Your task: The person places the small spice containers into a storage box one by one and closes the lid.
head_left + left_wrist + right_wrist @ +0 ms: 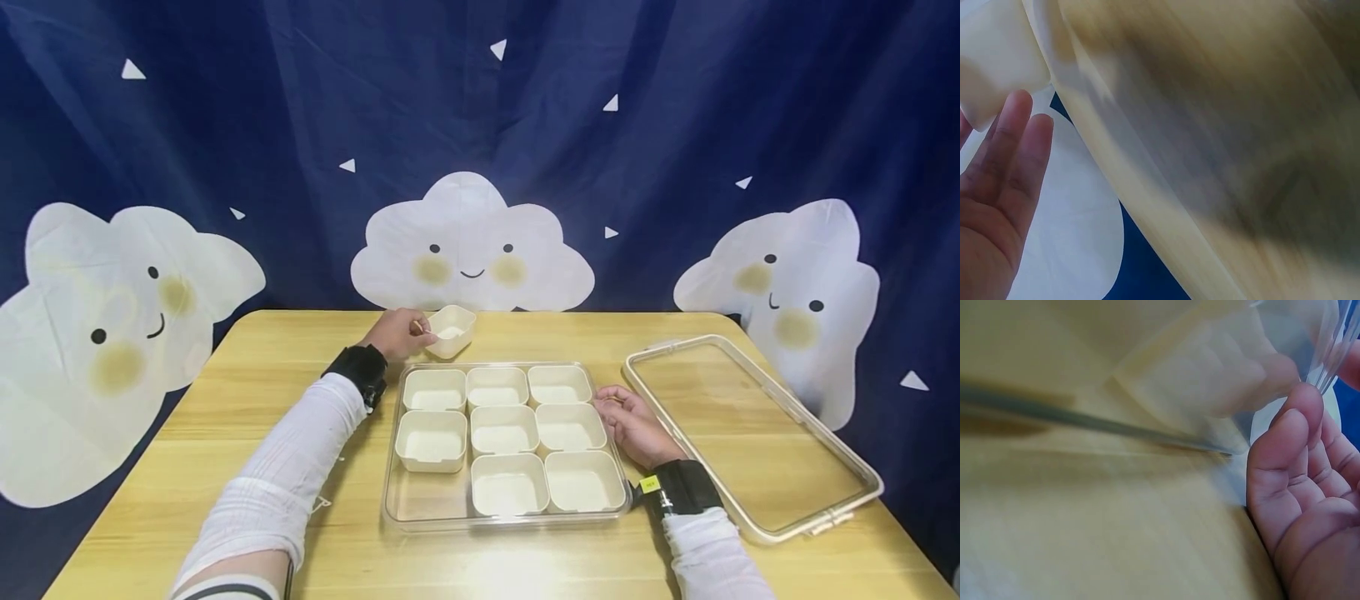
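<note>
My left hand (397, 333) pinches the near-left rim of a small cream cup (452, 332), tilted at the back of the table. In the left wrist view, the cup (1004, 56) shows only in part, beside the fingers (1016, 119). A clear plastic box (427, 500) in the middle holds several more cream cups (498, 429) in rows; its front left corner has no cup. At the box's right wall, my right hand (633, 425) grips the rim, with curled fingers (1279, 440) against the clear plastic in the right wrist view.
A clear lid with a cream frame (806, 400) lies at the right of the wooden table (337, 533), close beside my right wrist. A dark blue curtain (480, 100) with white clouds hangs behind the table's back edge.
</note>
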Demonstrator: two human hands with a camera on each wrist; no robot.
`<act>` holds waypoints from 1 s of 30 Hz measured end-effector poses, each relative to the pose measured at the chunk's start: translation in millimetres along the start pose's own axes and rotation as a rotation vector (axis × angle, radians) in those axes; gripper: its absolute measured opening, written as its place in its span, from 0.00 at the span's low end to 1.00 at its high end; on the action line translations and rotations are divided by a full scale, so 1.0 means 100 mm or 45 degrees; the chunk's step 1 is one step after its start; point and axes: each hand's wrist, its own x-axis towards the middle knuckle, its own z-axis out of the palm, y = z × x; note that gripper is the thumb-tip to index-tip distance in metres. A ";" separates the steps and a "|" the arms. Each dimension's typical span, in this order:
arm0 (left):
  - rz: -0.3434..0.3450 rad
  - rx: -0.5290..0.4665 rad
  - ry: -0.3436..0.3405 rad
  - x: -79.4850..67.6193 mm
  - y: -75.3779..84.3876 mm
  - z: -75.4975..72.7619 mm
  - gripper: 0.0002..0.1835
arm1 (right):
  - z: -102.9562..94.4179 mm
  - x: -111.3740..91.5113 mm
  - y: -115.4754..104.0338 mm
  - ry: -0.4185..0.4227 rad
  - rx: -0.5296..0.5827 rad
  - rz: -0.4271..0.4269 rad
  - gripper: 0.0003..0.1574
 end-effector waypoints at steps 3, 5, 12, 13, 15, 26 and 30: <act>-0.006 -0.005 0.000 -0.01 0.00 0.00 0.10 | 0.00 -0.01 0.00 -0.006 0.011 0.001 0.07; -0.005 -0.009 0.003 -0.01 0.00 0.00 0.10 | 0.01 -0.01 0.00 -0.005 0.018 0.002 0.07; 0.011 -0.052 0.029 -0.03 0.00 -0.04 0.11 | 0.02 -0.02 -0.01 0.007 0.013 0.026 0.06; 0.009 -0.060 0.035 -0.04 0.00 -0.04 0.11 | 0.02 -0.01 -0.01 0.009 0.013 0.029 0.06; 0.005 -0.073 0.044 -0.05 0.01 -0.06 0.11 | 0.02 -0.01 -0.01 0.015 0.014 0.034 0.06; 0.086 -0.115 0.086 -0.14 0.06 -0.09 0.11 | 0.02 -0.01 0.00 0.033 0.016 0.024 0.07; 0.123 -0.139 0.099 -0.16 0.09 -0.12 0.11 | 0.02 -0.01 -0.01 0.042 0.017 0.013 0.08</act>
